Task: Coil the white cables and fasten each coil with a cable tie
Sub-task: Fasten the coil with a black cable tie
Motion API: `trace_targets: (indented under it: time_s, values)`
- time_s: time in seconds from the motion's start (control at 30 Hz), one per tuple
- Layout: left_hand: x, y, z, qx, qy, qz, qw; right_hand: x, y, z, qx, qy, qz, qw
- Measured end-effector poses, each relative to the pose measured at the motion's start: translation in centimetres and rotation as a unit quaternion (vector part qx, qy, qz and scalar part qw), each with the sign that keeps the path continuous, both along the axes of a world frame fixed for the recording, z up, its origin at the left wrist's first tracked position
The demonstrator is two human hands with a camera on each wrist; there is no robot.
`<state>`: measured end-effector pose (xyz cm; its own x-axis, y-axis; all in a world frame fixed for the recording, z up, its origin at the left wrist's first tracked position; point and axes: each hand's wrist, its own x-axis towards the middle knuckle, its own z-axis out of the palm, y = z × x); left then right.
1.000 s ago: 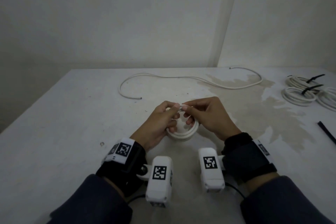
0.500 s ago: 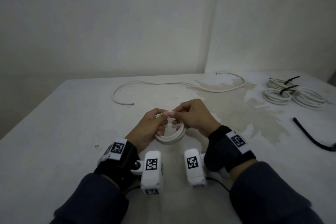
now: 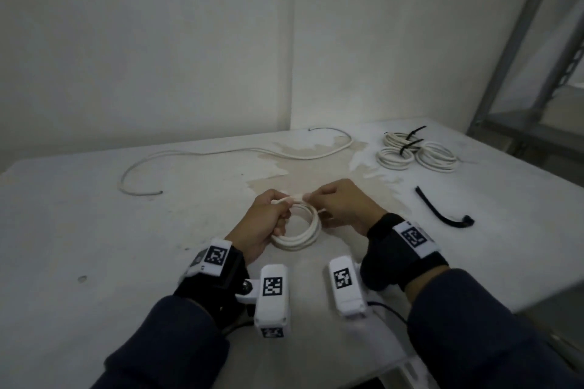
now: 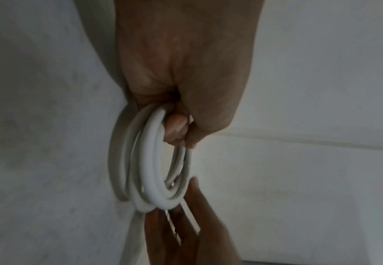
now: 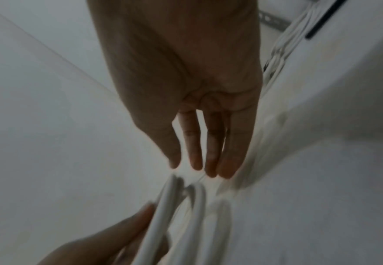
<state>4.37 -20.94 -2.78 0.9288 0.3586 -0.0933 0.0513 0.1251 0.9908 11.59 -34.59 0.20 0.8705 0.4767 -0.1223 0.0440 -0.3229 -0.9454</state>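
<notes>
A small white cable coil [image 3: 303, 238] is held just above the table near its middle. My left hand [image 3: 265, 224] grips the coil's left side, with fingers curled through the ring [image 4: 149, 170]. My right hand [image 3: 335, 205] is on the coil's right, fingers nearly straight in the right wrist view [image 5: 197, 152]. Its thumb and forefinger pinch the cable's loose end at the coil's top, beside my left thumb. A loose black cable tie [image 3: 433, 211] lies to the right of my right hand. An uncoiled white cable [image 3: 221, 151] snakes across the far side of the table.
Three coils lie at the far right, two [image 3: 395, 158] bound with black ties and one [image 3: 437, 159] beside them. A brown stain [image 3: 300, 174] marks the tabletop. A grey metal shelf frame [image 3: 521, 41] stands past the table's right edge. Walls close the back.
Both hands keep the same hold on the coil. My head has turned right, so the finished coils, the black tie and the shelf frame show more fully.
</notes>
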Motion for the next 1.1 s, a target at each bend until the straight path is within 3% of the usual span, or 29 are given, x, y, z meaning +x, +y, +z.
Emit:
trace_targets:
  time_s: [0.07, 0.17, 0.23, 0.33, 0.4, 0.83, 0.9, 0.97, 1.03, 1.1]
  values:
    - [0.9, -0.6, -0.2, 0.001, -0.003, 0.009, 1.000, 2.6, -3.0, 0.1, -0.079, -0.073, -0.083, 0.991]
    - [1.2, -0.3, -0.4, 0.008, -0.006, 0.018, 1.000, 6.1, -8.4, 0.6, -0.302, -0.173, -0.185, 0.919]
    - [1.1, -0.1, -0.5, 0.010, -0.008, 0.007, 1.000, 7.3, -11.5, 0.8, -0.400, -0.153, -0.207, 0.879]
    - [1.1, -0.1, -0.6, 0.020, -0.007, -0.003, 1.000, 8.5, -13.6, 0.3, -0.455, -0.103, -0.196, 0.863]
    - [1.1, -0.2, -0.6, 0.019, -0.009, -0.001, 1.000, 9.4, -13.7, -0.2, -0.467, -0.114, -0.182, 0.858]
    - [1.0, -0.1, -0.6, -0.001, -0.019, 0.008, 1.000, 9.5, -13.0, 0.3, -0.340, -0.153, -0.229, 0.899]
    - [1.0, -0.1, -0.6, 0.001, -0.017, 0.007, 1.000, 8.1, -11.7, 1.7, -0.277, -0.190, -0.230, 0.913]
    - [1.0, -0.1, -0.5, -0.003, -0.014, 0.005, 1.000, 6.0, -9.5, 3.5, -0.177, -0.189, -0.198, 0.945]
    - [0.9, 0.0, -0.3, -0.013, -0.012, 0.006, 1.000, 3.5, -7.0, 5.1, -0.061, -0.119, -0.119, 0.984]
    - [0.5, 0.5, -0.1, -0.019, -0.008, 0.012, 1.000, 1.1, -4.3, 6.2, 0.035, -0.030, -0.020, 0.999]
